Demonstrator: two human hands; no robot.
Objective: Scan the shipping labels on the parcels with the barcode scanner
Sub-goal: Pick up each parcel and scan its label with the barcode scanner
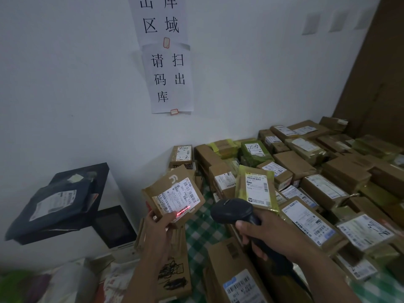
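Cardboard everywhere, basically: heaps of brown and green-wrapped parcels (306,171) packed over a green-checked surface (203,230) against a white wall with paper signs (168,79) taped up. Left hand (160,221) wrapped around the bottom edge of a small brown parcel (172,195), thumb over the front, tilted up so its white shipping label (185,194) faces back toward the camera. Right hand (262,237) closed on the grip of a dark barcode scanner (234,212), head aimed up and to the left. Red scan line (182,211) landing on the lower edge of the label, just about touching the left thumb, running slightly uphill left to right. Main barcodes sitting higher up, toward the label's upper right corner, and they look rotated relative to that red line, so probably not a clean read yet. Parcel sits to the left of the scanner head and a bit above it, near but not touching. Likely fix: tip the scanner nose up a little, or twist the parcel so the bars cross the beam. Left hand closer to the label, so turning the parcel seems the easier of the two. Yellow-green packet (255,186) standing just beside the scanner looks like an easy next pick. Dark mailer bags (54,204) resting on a black machine off to the left.
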